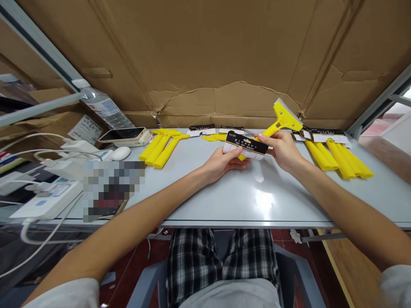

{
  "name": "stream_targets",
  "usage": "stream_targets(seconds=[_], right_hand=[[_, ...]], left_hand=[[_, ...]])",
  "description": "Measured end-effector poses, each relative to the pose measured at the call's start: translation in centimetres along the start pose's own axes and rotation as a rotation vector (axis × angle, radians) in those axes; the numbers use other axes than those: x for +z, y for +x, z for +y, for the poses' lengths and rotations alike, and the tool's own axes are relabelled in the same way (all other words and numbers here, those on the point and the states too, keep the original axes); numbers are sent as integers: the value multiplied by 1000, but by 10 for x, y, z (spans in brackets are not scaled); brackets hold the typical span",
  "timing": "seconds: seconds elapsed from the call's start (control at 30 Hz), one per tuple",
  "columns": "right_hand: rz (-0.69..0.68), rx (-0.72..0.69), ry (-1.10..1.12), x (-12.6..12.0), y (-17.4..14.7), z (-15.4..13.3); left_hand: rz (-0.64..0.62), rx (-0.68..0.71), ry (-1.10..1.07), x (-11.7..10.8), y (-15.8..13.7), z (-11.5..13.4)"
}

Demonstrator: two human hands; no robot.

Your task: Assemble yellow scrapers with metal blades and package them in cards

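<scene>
Above the middle of the table, my right hand grips the handle of a yellow scraper, its blade end tilted up to the right. A black and white header card with printed text is pinched in my left hand, thumb on its front. The card lies across the scraper's handle and hides part of it; the handle's end shows below. Whether the card is fastened to the handle, I cannot tell. Several yellow scrapers lie left of my hands. More scrapers with cards lie at the right.
Header cards lie along the table's back edge, by a cardboard wall. On the left are a phone, a white mouse, a power strip with cables, and a leaning plastic bottle. Metal posts flank the table.
</scene>
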State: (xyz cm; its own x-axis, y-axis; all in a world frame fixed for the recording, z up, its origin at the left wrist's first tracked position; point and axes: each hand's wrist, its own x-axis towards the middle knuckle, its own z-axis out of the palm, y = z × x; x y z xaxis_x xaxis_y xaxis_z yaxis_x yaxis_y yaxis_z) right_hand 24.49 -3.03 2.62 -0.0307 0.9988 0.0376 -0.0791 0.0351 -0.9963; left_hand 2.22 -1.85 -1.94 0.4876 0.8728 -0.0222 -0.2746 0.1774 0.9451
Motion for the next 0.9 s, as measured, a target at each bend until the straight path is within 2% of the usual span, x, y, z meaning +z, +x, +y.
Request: stream_targets(seconds=[0.17,0.3,0.53,0.63,0.77,0.9], right_hand=[[-34,-19,-92,-6,2,-2],[-19,-38,-98,-8,2,-3],[43,4,-80,-10,5,-1],[89,45,-46,-10,7,0],[112,102,12,-13,10,3],[95,46,-15,-13,10,5]], left_hand=[[-4,48,158,5,-5,3],[62,174,310,5,-6,11],[164,344,310,3,-5,15],[88,384,403,3,-6,14],[-80,350,527,-1,-7,18],[-62,306,540,-3,-8,18]])
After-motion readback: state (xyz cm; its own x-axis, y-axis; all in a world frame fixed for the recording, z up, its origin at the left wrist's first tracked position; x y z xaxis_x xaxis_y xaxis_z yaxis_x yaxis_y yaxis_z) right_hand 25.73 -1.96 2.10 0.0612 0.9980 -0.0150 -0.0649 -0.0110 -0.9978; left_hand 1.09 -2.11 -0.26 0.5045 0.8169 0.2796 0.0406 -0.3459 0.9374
